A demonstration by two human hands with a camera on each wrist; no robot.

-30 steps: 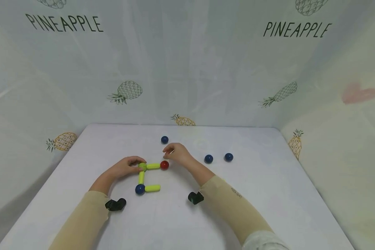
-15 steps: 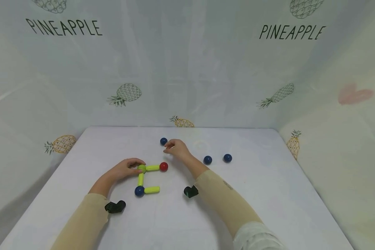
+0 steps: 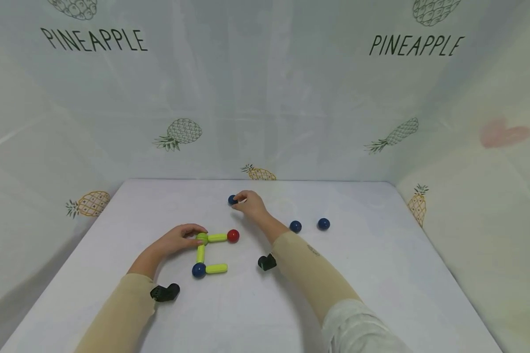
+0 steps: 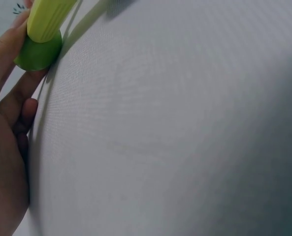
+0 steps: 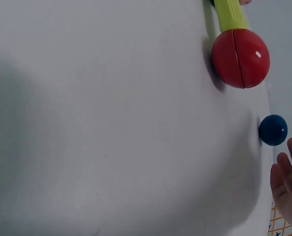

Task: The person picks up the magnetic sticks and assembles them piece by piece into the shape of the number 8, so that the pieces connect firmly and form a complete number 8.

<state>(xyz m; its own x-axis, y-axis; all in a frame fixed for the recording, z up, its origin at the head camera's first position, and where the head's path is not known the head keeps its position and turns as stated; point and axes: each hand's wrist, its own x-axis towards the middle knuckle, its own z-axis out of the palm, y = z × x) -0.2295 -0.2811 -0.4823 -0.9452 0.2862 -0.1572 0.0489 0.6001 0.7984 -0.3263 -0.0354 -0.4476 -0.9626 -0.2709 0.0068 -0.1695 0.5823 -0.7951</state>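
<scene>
A small figure lies on the white table (image 3: pixel 265 314): a green ball (image 3: pixel 201 239) joins two yellow rods (image 3: pixel 217 238), the upper one ending at a red ball (image 3: pixel 233 236). A dark blue ball (image 3: pixel 198 269) and a third yellow rod (image 3: pixel 216 268) form the lower part. My left hand (image 3: pixel 193 235) holds the green ball (image 4: pixel 37 51), fingers against its side. My right hand (image 3: pixel 242 202) reaches the far blue ball (image 3: pixel 232 199). In the right wrist view its fingers (image 5: pixel 286 177) flank that ball (image 5: pixel 273 130) with a gap showing.
Two more dark blue balls (image 3: pixel 295 226) (image 3: pixel 323 224) lie right of my right forearm. Pale curtains printed with pineapples wall the table at the back and both sides. Black wrist cameras (image 3: pixel 165 292) (image 3: pixel 267 262) sit under each forearm.
My right hand has moved away from the red ball, up and back to the far blue ball. The left hand has stayed on the green ball.
</scene>
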